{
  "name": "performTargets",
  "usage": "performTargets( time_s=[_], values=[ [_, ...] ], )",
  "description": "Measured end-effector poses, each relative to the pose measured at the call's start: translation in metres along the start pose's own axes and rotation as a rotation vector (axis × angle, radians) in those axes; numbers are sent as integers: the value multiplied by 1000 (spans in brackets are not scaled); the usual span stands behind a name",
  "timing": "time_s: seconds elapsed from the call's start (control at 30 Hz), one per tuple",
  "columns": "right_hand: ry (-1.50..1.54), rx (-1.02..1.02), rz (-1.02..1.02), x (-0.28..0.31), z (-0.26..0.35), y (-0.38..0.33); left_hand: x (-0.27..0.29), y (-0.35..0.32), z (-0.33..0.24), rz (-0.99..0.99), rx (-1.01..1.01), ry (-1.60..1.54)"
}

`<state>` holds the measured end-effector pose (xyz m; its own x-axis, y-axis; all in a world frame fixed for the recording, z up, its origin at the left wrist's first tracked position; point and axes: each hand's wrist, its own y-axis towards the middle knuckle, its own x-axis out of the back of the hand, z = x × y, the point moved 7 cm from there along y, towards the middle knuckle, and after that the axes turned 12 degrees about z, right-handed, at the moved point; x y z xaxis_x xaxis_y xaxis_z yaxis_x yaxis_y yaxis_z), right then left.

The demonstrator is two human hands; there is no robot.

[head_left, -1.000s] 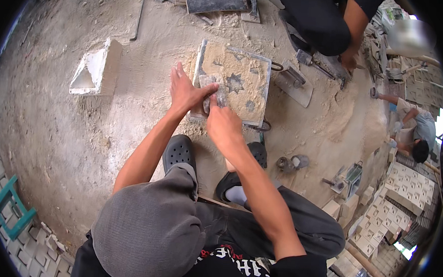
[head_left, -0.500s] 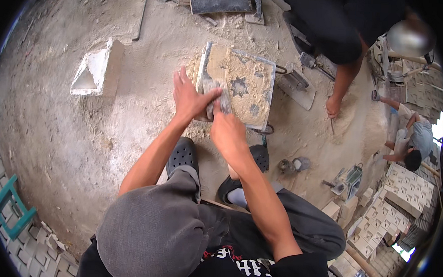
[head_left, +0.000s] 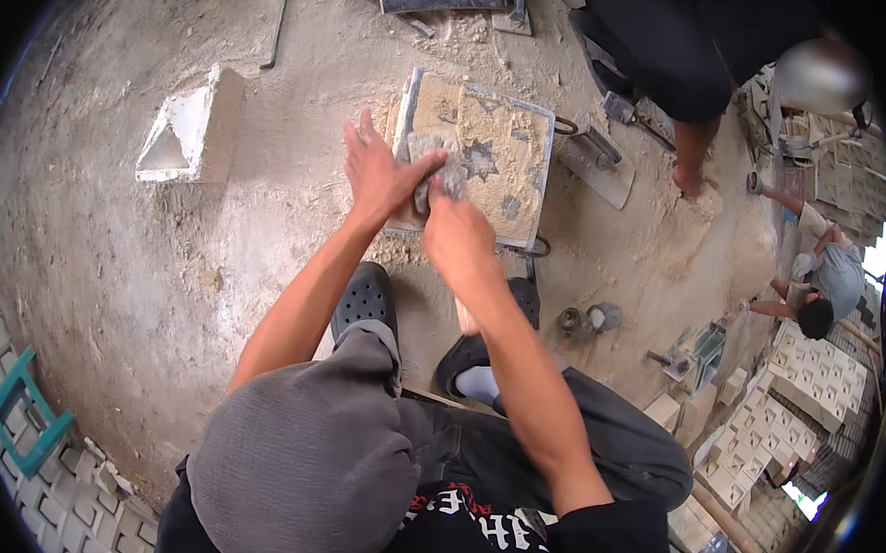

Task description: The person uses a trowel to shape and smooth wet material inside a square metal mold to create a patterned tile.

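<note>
A square metal-framed mould (head_left: 542, 182) lies in front of me, filled with tan powder around grey star and dot shapes. My right hand (head_left: 460, 239) is wrapped around a tool with a pale wooden handle (head_left: 467, 318). Its rough grey head (head_left: 432, 148) is over the mould's left part, somewhat blurred, and I cannot tell its exact kind. Beside the mould's left edge is my left hand (head_left: 373, 173), fingers spread and thumb lying across the grey head. Wire loop handles (head_left: 565, 127) stick out from the mould's right side.
A white block with a triangular hollow (head_left: 185, 133) stands at left. To the right lie a flat trowel (head_left: 609, 175), small cups (head_left: 601, 317) and stacks of patterned blocks (head_left: 765, 439). One co-worker's hand (head_left: 687, 179) touches loose sand; another person (head_left: 831, 282) crouches farther right.
The grey tool head has shifted slightly, and more of the wooden handle shows below my right hand. The co-worker's hand has drawn back toward the top. My left hand keeps nearly the same pose.
</note>
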<state>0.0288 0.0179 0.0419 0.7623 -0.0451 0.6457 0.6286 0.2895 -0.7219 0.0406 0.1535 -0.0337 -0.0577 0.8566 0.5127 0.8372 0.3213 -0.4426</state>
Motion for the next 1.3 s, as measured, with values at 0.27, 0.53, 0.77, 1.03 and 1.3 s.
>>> performTargets(
  time_s=[0.27,0.53,0.77,1.03,1.3],
  values=[
    [-10,89,-103,31,9,-14,18,8,-33,-116,-207,121],
    [0,28,-85,4,6,17,8,19,-11,-36,-76,42],
    [-28,26,110,3,10,-35,14,-35,-7,-35,-234,3],
    [-105,77,-95,44,13,41,29,36,-23,-160,-266,-21],
    [-156,103,99,19,9,-31,25,-14,8,-208,-317,-185]
  ],
)
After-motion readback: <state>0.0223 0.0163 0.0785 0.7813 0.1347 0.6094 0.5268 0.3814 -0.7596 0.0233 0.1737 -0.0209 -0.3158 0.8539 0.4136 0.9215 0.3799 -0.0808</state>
